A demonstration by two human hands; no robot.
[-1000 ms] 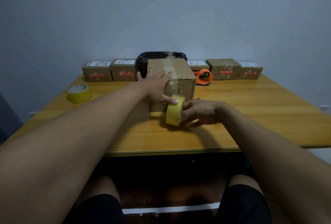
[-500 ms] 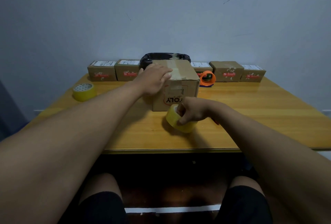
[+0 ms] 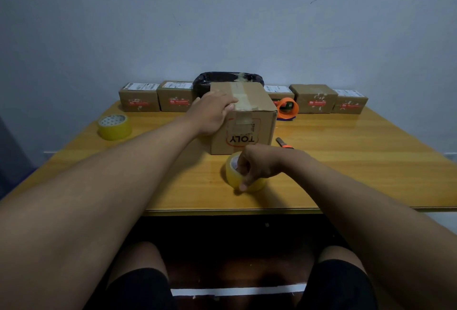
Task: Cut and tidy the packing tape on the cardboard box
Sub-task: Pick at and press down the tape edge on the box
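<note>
Here, left hand (image 3: 210, 114) flat on the taped cardboard box (image 3: 243, 121) (seemingly upside down); right hand (image 3: 259, 167) grips a tape roll (image 3: 235, 173).

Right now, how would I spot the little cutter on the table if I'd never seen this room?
Start at the big cardboard box in the middle of the wooden table, the one printed TOLY. Look at the tabletop just right of its front corner: a slim knife lies there, partly hidden behind the right hand. It is dark with an orange band, far thinner than the tape rolls.
</note>
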